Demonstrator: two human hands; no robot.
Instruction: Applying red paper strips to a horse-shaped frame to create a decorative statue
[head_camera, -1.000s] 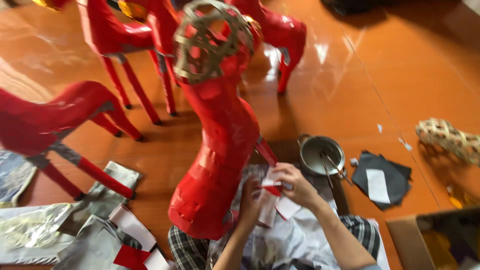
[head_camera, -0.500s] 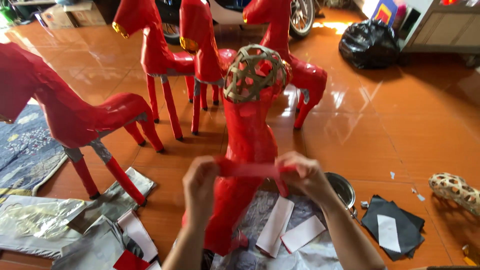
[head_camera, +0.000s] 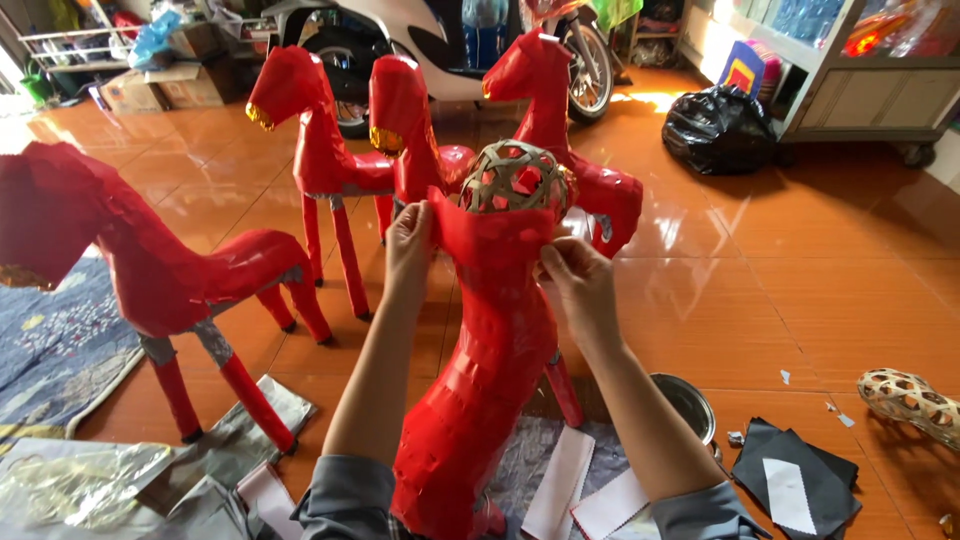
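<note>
Red paper horse (head_camera: 495, 340) stands upright on the floor (head_camera: 800, 260) right in front of the person, its bare woven head (head_camera: 515, 178) uppermost. Left hand (head_camera: 408, 245) and right hand (head_camera: 578, 280) each have their grip pinched on a red paper strip (head_camera: 490, 232) across the neck. Three finished horses (head_camera: 400, 140) stand behind.

Five red paper horses (head_camera: 490, 340)
</note>
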